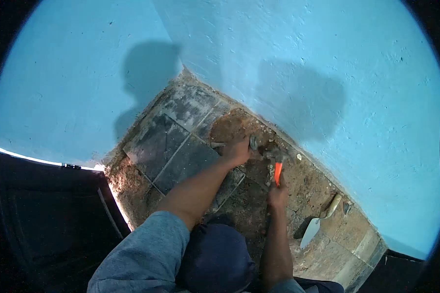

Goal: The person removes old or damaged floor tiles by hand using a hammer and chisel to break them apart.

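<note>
My left hand (237, 150) is low over the broken patch of floor, its fingers closed at a small grey stone-like piece (253, 142). What that piece is exactly, I cannot make out. In my right hand (277, 194) is a hammer (278, 172) with an orange grip; its head, blurred, hangs over the rubble just right of my left hand. Bare brown earth (227, 126) and loose chips surround both hands. Dark grey floor tiles (188, 161) lie to the left of the broken patch.
A trowel (311, 231) with a pale blade and wooden handle lies on the floor at right. Light blue walls (298, 44) meet in the corner ahead. A dark door (49, 210) stands at left. My knee (217, 256) is below my hands.
</note>
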Action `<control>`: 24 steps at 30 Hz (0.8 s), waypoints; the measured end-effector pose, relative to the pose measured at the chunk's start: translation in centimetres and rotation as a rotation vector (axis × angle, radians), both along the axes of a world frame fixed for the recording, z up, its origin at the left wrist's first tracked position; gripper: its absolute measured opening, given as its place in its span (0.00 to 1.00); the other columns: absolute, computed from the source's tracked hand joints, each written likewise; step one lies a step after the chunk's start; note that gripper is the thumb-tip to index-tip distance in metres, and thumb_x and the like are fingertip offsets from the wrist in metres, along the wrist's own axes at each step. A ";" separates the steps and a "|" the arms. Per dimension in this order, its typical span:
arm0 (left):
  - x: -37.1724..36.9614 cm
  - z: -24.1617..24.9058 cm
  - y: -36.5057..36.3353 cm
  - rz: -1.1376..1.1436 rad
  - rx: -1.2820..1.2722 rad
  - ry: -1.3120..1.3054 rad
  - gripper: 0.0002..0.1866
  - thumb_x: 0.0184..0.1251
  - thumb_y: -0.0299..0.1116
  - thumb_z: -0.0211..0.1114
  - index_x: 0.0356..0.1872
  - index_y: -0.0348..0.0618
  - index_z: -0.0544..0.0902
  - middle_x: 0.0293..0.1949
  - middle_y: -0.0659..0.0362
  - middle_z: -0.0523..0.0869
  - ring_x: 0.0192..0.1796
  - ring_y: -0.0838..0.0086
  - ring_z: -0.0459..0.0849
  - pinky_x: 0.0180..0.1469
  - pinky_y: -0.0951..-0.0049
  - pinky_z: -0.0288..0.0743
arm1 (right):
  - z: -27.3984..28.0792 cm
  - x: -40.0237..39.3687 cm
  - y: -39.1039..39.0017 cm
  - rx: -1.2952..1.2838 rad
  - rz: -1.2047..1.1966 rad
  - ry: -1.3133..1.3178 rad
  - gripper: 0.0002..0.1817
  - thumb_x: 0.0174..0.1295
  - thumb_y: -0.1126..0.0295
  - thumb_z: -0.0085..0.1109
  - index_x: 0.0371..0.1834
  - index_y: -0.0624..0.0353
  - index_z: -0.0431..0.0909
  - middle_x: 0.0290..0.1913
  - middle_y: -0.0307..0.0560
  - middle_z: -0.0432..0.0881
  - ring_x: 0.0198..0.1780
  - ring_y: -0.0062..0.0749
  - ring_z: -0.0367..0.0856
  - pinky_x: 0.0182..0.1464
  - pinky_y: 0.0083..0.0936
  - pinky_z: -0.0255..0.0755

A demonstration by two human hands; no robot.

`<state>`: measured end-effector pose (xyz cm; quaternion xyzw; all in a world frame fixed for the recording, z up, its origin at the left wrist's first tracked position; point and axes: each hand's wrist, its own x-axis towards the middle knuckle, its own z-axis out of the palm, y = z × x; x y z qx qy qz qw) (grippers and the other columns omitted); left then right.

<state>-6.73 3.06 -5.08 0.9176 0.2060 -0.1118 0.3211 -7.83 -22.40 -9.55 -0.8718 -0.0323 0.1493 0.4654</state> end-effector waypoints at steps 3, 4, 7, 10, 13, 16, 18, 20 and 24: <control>-0.8 2.0 -0.4 -0.180 0.096 -0.004 0.36 0.68 0.35 0.61 0.74 0.31 0.60 0.58 0.35 0.79 0.66 0.45 0.74 0.75 0.52 0.61 | -3.6 -0.7 -0.8 0.156 -0.122 0.215 0.27 0.76 0.67 0.51 0.77 0.58 0.63 0.28 0.38 0.74 0.23 0.22 0.69 0.26 0.29 0.67; -0.9 1.2 -0.4 -0.206 0.143 -0.058 0.36 0.68 0.36 0.61 0.74 0.31 0.61 0.59 0.35 0.79 0.67 0.45 0.73 0.75 0.52 0.60 | -2.1 -0.7 -0.2 0.206 -0.157 0.272 0.28 0.76 0.67 0.51 0.77 0.57 0.63 0.28 0.38 0.74 0.23 0.22 0.69 0.27 0.29 0.67; -0.1 2.3 0.5 -0.195 0.063 0.030 0.37 0.67 0.37 0.63 0.74 0.34 0.62 0.66 0.37 0.74 0.72 0.49 0.68 0.76 0.51 0.58 | 0.3 -1.1 -0.1 0.232 -0.189 0.358 0.28 0.76 0.66 0.52 0.78 0.57 0.62 0.30 0.38 0.75 0.24 0.22 0.69 0.28 0.28 0.67; 0.2 -0.3 1.4 -0.125 0.101 -0.069 0.32 0.62 0.35 0.67 0.67 0.37 0.70 0.64 0.41 0.75 0.70 0.48 0.69 0.73 0.50 0.62 | -2.3 -0.1 -0.5 0.132 -0.135 0.224 0.28 0.76 0.66 0.52 0.78 0.58 0.62 0.31 0.37 0.75 0.26 0.21 0.69 0.29 0.27 0.67; 0.1 -0.6 1.6 -0.033 0.144 -0.184 0.30 0.61 0.33 0.69 0.65 0.38 0.73 0.62 0.43 0.76 0.68 0.47 0.71 0.72 0.49 0.64 | 0.0 -0.4 0.5 0.135 -0.157 0.166 0.28 0.76 0.66 0.52 0.77 0.59 0.63 0.30 0.36 0.74 0.26 0.20 0.68 0.29 0.26 0.66; 1.0 0.6 2.5 0.000 0.095 -0.098 0.31 0.64 0.32 0.67 0.69 0.39 0.70 0.65 0.43 0.74 0.71 0.47 0.69 0.74 0.50 0.63 | 2.3 -0.4 1.0 0.259 -0.222 0.086 0.24 0.75 0.66 0.53 0.72 0.62 0.68 0.33 0.37 0.76 0.30 0.21 0.71 0.32 0.25 0.67; 1.5 1.0 3.0 -0.011 0.095 -0.022 0.33 0.66 0.32 0.65 0.72 0.39 0.67 0.68 0.43 0.72 0.73 0.47 0.66 0.75 0.51 0.62 | 3.7 0.7 0.8 0.334 -0.282 0.039 0.18 0.74 0.68 0.55 0.63 0.64 0.75 0.42 0.44 0.81 0.38 0.24 0.77 0.41 0.26 0.72; 1.7 1.3 3.0 -0.044 0.138 0.036 0.34 0.68 0.30 0.63 0.74 0.39 0.63 0.71 0.43 0.69 0.75 0.48 0.63 0.76 0.51 0.61 | 7.6 2.2 0.6 0.402 -0.301 -0.049 0.11 0.75 0.67 0.55 0.51 0.62 0.76 0.36 0.38 0.76 0.32 0.19 0.71 0.34 0.22 0.67; 1.7 2.0 2.8 -0.063 0.122 0.044 0.37 0.68 0.28 0.62 0.76 0.36 0.59 0.75 0.43 0.64 0.77 0.49 0.60 0.78 0.53 0.59 | 16.8 4.2 2.1 0.540 -0.442 -0.358 0.11 0.78 0.62 0.51 0.38 0.56 0.68 0.26 0.33 0.69 0.22 0.14 0.65 0.23 0.17 0.59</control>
